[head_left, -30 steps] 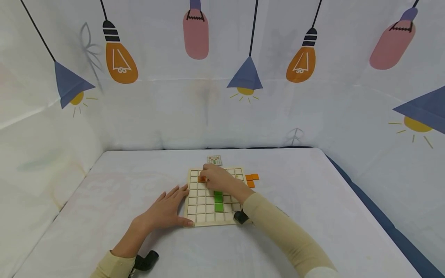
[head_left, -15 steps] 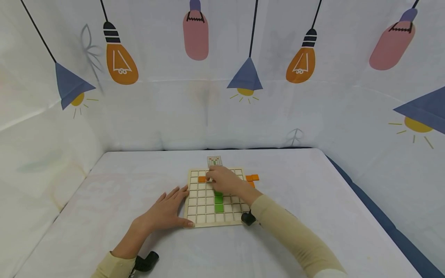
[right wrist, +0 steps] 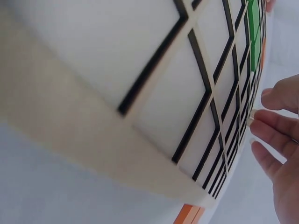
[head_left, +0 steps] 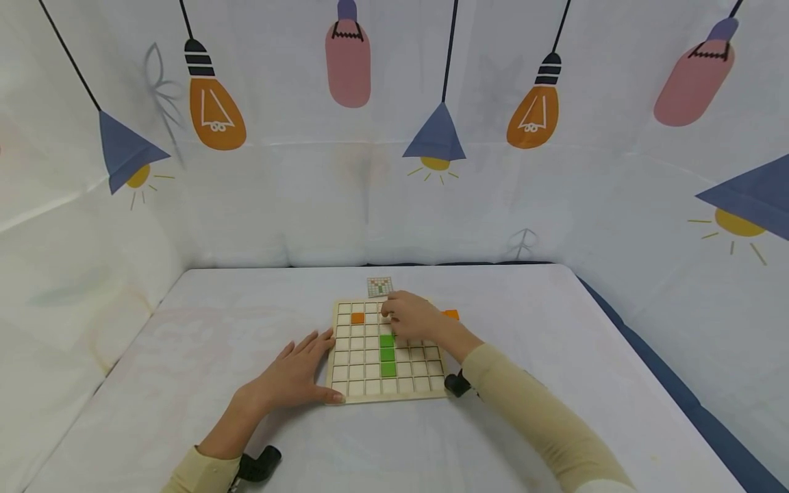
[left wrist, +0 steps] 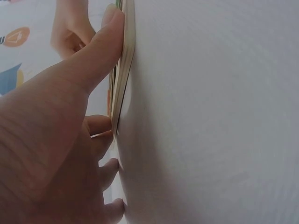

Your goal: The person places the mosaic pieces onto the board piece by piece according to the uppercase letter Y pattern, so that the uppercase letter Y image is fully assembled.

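Observation:
A square wooden grid board (head_left: 357, 370) lies on the white table, with pale squares in most cells. Three green tiles (head_left: 387, 355) form a column in it, and one orange tile (head_left: 357, 318) sits in the upper left. Fingers spread, my left hand (head_left: 294, 376) rests at the board's left edge, its thumb on the front corner. My right hand (head_left: 411, 316) is over the upper right part of the board, palm down with loosely bent fingers. In the right wrist view its thumb and fingertips (right wrist: 264, 114) are apart, right at the far side of the grid, with no tile visible between them.
A small pattern card (head_left: 379, 286) lies behind the board. Loose orange tiles (head_left: 452, 314) lie beside its right edge, partly hidden by my right wrist. A white curtain (head_left: 277, 198) printed with lamps stands behind the table.
My right hand has moved to the right across the board, away from the orange tile, which now shows fully. The loose orange tiles are more covered. My left hand has stayed in place.

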A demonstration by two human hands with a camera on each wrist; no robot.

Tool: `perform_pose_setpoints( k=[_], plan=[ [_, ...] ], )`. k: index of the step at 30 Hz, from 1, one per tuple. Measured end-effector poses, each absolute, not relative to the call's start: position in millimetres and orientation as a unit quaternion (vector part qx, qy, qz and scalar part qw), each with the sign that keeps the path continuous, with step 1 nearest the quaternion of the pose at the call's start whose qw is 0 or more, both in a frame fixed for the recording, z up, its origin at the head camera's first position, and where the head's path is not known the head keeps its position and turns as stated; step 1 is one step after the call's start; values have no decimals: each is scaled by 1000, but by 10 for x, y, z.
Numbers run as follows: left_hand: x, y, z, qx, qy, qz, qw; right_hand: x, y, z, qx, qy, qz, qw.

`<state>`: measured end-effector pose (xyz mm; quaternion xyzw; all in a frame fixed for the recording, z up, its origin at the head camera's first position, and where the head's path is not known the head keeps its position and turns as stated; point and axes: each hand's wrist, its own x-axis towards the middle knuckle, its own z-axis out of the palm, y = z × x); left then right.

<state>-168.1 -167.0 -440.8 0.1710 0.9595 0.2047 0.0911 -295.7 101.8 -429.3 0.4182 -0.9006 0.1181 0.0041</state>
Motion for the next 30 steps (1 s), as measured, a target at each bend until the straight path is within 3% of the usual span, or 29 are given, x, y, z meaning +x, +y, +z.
perform_pose_setpoints(
  k=[8,30],
  plan=[
    [-1679,-1665,-4405,171,960,205,91,-2928,1128,-4263,404,-905,129,-26],
    [-1672,-1656,-4391,168,959,207,93,-2864,1380,-4196,365,-923,114,-38]
  ],
)
